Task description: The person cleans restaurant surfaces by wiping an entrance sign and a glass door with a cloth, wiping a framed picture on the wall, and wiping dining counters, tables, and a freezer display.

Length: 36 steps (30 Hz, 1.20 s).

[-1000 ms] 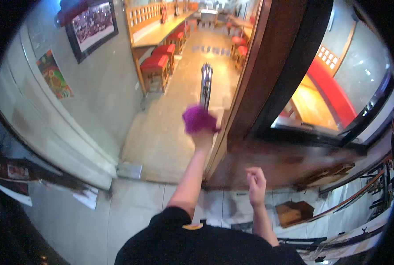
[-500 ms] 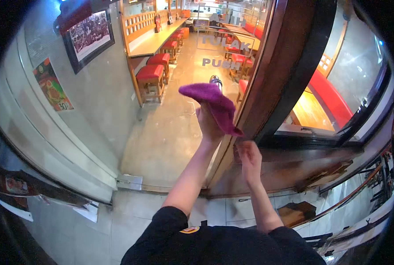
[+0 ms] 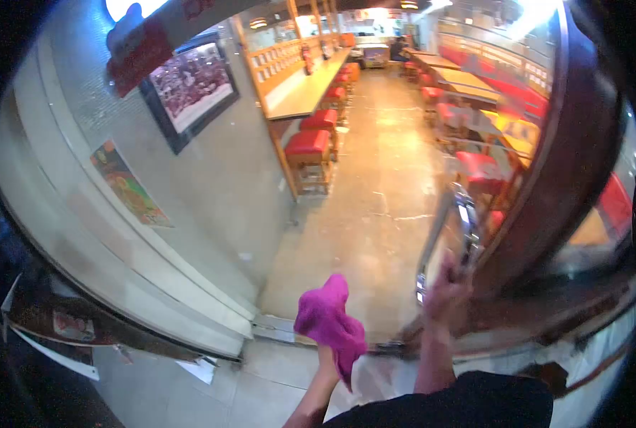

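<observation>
A bunched purple cloth [image 3: 330, 314] covers most of my left hand [image 3: 325, 362], which is shut on it low in front of my body. The cloth's lower corner hangs down beside my wrist. My right hand [image 3: 446, 289] is raised at the right, smeared by motion, and overlaps the lower part of a shiny metal door handle [image 3: 468, 225]. That handle sits on a glass door with a dark wooden frame [image 3: 553, 178]. My right fingers are too blurred to show how they are bent.
Past the doorway, a long wooden counter [image 3: 307, 89] with red stools [image 3: 309, 143] runs along the left. Wooden tables [image 3: 468, 84] and red seats line the right. A framed picture [image 3: 193, 89] and a poster [image 3: 129, 184] are on the left wall.
My left hand has come down and back with the cloth, away from the door edge. My right hand has moved right, up to the handle. The view has shifted and the door stands further right.
</observation>
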Motion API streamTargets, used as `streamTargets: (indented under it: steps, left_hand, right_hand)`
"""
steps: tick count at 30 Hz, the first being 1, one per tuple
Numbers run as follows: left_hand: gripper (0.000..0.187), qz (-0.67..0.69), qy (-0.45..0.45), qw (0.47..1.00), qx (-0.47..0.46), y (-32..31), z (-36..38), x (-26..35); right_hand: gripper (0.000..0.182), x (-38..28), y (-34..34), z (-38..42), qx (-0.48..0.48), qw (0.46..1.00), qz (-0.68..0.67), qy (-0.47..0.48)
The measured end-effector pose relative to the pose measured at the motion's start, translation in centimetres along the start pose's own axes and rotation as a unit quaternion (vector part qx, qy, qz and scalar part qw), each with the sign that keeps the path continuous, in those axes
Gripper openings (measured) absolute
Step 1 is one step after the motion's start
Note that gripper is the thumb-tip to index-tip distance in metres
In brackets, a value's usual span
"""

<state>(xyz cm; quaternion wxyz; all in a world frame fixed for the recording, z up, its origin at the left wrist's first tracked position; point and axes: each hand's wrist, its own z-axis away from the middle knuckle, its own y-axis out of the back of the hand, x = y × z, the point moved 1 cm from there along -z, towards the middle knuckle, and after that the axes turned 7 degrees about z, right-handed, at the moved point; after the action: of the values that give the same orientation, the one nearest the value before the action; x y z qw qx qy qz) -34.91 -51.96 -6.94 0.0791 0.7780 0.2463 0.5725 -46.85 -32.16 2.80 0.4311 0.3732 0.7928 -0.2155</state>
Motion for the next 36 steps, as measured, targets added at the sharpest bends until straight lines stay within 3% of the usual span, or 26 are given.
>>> streamTargets:
  steps: [1, 4, 7, 8, 11, 12, 17, 19, 22, 24, 26, 29, 33, 36]
  left_hand:
    - [0.047, 0.088, 0.024, 0.995, 0.033, 1.8, -1.0, 1.2]
    - [0.037, 0.144, 0.063, 0.986, 0.051, 4.4, -1.3, 0.1]
    - [0.037, 0.354, 0.219, 0.905, 0.089, 3.8, -3.1, 1.5]
    - [0.034, 0.247, 0.178, 0.952, 0.042, 4.0, -4.4, 2.1]
    - [0.027, 0.227, 0.141, 0.964, 0.009, 1.2, -7.3, 0.2]
    - [0.029, 0.275, 0.246, 0.929, -0.013, 0.5, -8.3, 0.3]
    - [0.039, 0.161, 0.059, 0.984, -0.043, -3.2, -16.7, -4.0]
    - [0.039, 0.176, 0.050, 0.978, -0.098, -3.9, -20.5, -5.5]
    - [0.041, 0.218, 0.081, 0.953, -0.191, -4.9, -27.2, -6.3]
    - [0.041, 0.238, 0.099, 0.936, -0.239, -6.1, -31.5, -6.4]
    - [0.042, 0.248, 0.117, 0.919, -0.284, -6.9, -35.3, -6.1]
    - [0.043, 0.260, 0.140, 0.891, -0.345, -6.8, -40.3, -5.1]
    - [0.045, 0.281, 0.131, 0.853, -0.419, -8.2, -47.4, -3.7]
    - [0.046, 0.296, 0.107, 0.827, -0.466, -11.1, -52.8, -3.2]
  right_hand:
    - [0.019, -2.1, -0.9, -0.4, 0.053, 0.999, -0.003, -0.012]
    - [0.025, 0.7, -2.8, -1.8, 0.084, 0.996, 0.022, 0.013]
    - [0.029, 2.3, -4.2, -3.2, 0.070, 0.996, 0.055, -0.008]
    - [0.031, 3.2, -4.9, -3.8, 0.063, 0.997, 0.053, -0.009]
    - [0.036, 3.8, -7.3, -5.8, 0.061, 0.995, 0.080, 0.004]
    - [0.036, 4.3, -8.0, -6.1, 0.066, 0.993, 0.096, -0.005]
    - [0.034, 5.2, -14.6, -9.7, 0.039, 0.991, 0.084, -0.098]
    - [0.032, 5.6, -17.2, -11.6, -0.005, 0.995, 0.055, -0.079]
    - [0.015, 9.8, -24.3, -12.7, 0.068, 0.984, -0.082, -0.141]
    - [0.008, 12.8, -28.4, -13.7, 0.030, 0.983, -0.121, -0.133]
    - [0.008, 12.6, -31.5, -15.8, -0.094, 0.987, -0.089, -0.098]
    - [0.008, 13.8, -38.0, -18.5, -0.187, 0.982, 0.010, 0.010]
    - [0.009, 11.4, -45.4, -22.8, -0.333, 0.942, -0.040, -0.022]
    - [0.008, 12.5, -51.7, -23.6, -0.352, 0.930, -0.103, 0.017]
